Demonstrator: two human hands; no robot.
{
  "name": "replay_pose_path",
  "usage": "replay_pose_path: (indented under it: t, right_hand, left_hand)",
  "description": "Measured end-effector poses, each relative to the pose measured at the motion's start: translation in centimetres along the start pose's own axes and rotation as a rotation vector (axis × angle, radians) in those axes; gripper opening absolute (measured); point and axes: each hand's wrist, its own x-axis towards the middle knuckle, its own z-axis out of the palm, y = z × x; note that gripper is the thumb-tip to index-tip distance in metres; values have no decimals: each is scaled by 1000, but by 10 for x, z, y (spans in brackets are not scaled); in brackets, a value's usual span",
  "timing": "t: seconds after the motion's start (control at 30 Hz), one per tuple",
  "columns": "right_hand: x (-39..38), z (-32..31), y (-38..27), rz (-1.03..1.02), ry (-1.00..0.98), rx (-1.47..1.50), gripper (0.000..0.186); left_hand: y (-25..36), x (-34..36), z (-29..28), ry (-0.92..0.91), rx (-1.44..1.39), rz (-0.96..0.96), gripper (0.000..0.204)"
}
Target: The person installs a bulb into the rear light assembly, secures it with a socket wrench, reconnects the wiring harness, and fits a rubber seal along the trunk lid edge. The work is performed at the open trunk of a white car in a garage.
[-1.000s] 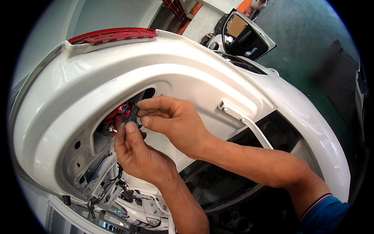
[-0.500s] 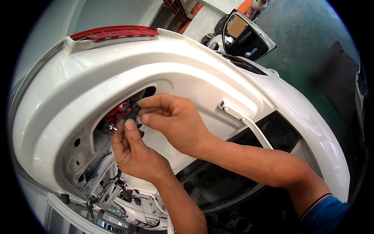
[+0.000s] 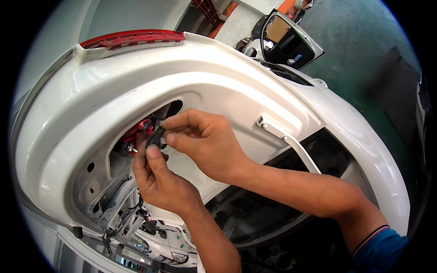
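**Two-Sided Pinch Hold**

The black part is located at the right side of the opening in the white panel, in front of the red part, and is gripped from two sides. Whether the black part touches the red part cannot be determined.

Left hand: positioned at the near end of the black part. Thumb and forefinger pinch that end; the other fingers are curled, partly hidden behind the thumb.

Right hand: positioned to the right of the black part. Thumb and forefinger pinch its right side; the remaining fingers are folded behind them. The forearm enters from the right, below a blue sleeve.

Surroundings: a metal stud projects beside the red part, just left of the left hand. Dark wiring hangs on the near side. A white arm is bolted to the panel, right of the right hand. A red lamp lines the panel's far left edge. Farther off, a car door stands open above a green floor.
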Motion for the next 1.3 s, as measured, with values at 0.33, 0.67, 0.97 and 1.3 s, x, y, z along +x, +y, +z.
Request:
replay_pose_path:
  t: [0.33,0.67,0.97,1.3]
  right_hand:
    - [1,1,1,0,-9,40,26]
    - [3,8,7,-62,60,2,22]
    - [13,10,13,-138,60,-32,20]
    - [22,5,16,-256,61,-250,14]
  left_hand:
    - [-2,5,2,24,-96,-23,33]
    - [-7,6,3,24,-209,-43,33]
    - [-5,6,6,71,-104,9,41]
    - [-5,6,13,183,6,60,40]
